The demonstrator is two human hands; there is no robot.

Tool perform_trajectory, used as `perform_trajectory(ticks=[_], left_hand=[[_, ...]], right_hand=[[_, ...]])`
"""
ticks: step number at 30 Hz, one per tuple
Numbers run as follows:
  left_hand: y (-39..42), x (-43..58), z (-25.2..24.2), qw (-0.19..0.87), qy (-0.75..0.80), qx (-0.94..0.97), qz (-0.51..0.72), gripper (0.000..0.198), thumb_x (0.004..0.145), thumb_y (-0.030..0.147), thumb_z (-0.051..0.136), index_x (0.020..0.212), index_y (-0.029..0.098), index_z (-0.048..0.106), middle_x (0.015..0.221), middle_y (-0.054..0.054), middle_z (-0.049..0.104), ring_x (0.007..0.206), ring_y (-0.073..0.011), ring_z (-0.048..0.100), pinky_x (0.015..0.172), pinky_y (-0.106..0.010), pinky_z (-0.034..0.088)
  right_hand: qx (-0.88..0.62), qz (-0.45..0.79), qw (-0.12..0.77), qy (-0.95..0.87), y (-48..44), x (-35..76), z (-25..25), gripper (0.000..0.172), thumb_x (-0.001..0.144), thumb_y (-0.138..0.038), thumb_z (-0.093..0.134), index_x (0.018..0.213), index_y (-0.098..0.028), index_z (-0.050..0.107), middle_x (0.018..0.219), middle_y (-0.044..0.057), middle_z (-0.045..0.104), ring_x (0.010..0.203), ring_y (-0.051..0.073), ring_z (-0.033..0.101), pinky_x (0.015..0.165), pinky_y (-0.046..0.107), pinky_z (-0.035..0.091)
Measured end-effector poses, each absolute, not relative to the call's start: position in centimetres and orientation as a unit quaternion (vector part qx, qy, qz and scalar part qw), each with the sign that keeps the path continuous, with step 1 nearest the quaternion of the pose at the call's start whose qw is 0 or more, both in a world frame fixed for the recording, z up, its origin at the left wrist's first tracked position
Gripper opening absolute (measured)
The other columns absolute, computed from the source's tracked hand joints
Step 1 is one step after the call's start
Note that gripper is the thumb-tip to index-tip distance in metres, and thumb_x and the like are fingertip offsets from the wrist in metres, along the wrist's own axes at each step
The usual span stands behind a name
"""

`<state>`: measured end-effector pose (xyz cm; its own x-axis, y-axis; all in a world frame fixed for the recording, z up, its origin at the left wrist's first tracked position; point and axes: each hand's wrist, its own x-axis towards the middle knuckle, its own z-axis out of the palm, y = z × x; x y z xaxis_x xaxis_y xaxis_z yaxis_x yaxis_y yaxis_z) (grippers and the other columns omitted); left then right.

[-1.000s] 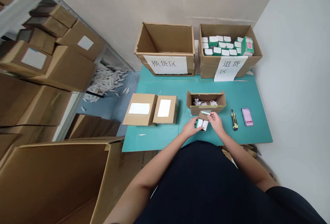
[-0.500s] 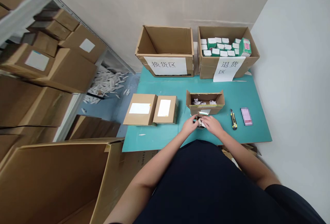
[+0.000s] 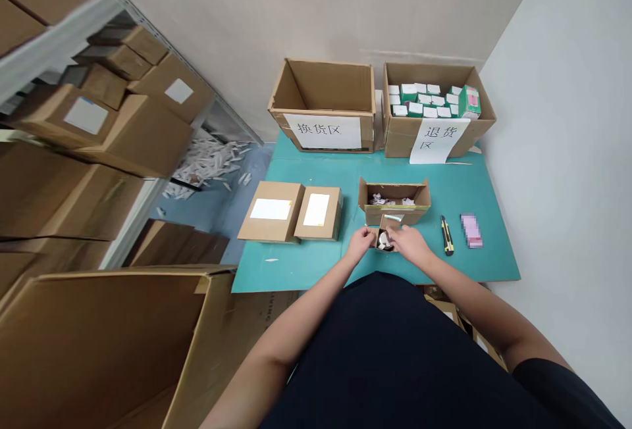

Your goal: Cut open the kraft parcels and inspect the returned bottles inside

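Teal table, small carton between left hand and right hand

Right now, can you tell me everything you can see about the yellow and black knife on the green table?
The utility knife is long and narrow, with a yellow and black body that looks like plastic. It lies flat on the teal board, pointing roughly away from the person, between a small cardboard box and a blurred pink card. Only the board touches it. It looks too small here to tell whether a blade is showing.
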<state>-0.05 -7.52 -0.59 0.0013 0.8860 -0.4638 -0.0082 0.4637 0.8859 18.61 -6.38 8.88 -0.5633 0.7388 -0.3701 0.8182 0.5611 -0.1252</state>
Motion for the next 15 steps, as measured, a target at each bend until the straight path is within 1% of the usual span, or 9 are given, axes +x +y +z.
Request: perform_trajectory(ticks=[4,6,9,12,15], left_hand=[[-7.7,0.1,-0.5,0.608,0.595,0.368,0.374,0.017,0.071,0.034,0.066,0.070,0.018,0.059,0.063,0.001,0.061,0.056,-0.0133,0.059,0.054,-0.025,0.053],[-7.7,0.1,-0.5,0.605,0.594,0.372,0.377,0.018,0.071,0.034,0.065,0.069,0.019,0.058,0.061,0.002,0.059,0.056,-0.0129,0.058,0.054,-0.025,0.053],[-7.6,0.1,-0.6,0.592,0.600,0.378,0.383,0.018,0.071,0.035,0.065,0.067,0.019,0.057,0.059,0.003,0.056,0.055,-0.0119,0.056,0.053,-0.023,0.050],[-7.6,-0.1,-0.8,0.577,0.611,0.381,0.387,0.019,0.071,0.034,0.066,0.066,0.018,0.057,0.058,0.004,0.055,0.055,-0.0110,0.054,0.052,-0.021,0.049],[-7.5,-0.4,-0.7,0.574,0.616,0.378,0.385,0.020,0.071,0.034,0.068,0.066,0.018,0.056,0.057,0.004,0.055,0.054,-0.0113,0.055,0.052,-0.021,0.049]], right_hand=[[0.437,-0.145,0.174,0.871,-6.4,17.3,9.2,0.047,0.096,-0.020,0.053,0.143,-0.020,0.051,0.119,0.014,0.071,0.108,0.027,0.063,0.087,0.034,0.050],[0.453,-0.144,0.191,0.859,-6.3,16.4,9.2,0.047,0.094,-0.016,0.053,0.141,-0.019,0.052,0.119,0.015,0.070,0.106,0.027,0.065,0.085,0.033,0.050],[0.460,-0.143,0.205,0.852,-5.9,15.5,9.0,0.041,0.094,-0.013,0.052,0.134,-0.017,0.057,0.117,0.016,0.068,0.104,0.028,0.065,0.081,0.034,0.052],[0.431,-0.149,0.193,0.869,-5.4,15.4,9.0,0.041,0.090,-0.011,0.055,0.130,-0.015,0.058,0.119,0.016,0.065,0.105,0.028,0.063,0.081,0.033,0.052],[0.404,-0.170,0.155,0.886,-4.8,16.2,10.1,0.038,0.085,-0.011,0.059,0.123,-0.016,0.061,0.116,0.015,0.062,0.103,0.027,0.061,0.080,0.033,0.051]])
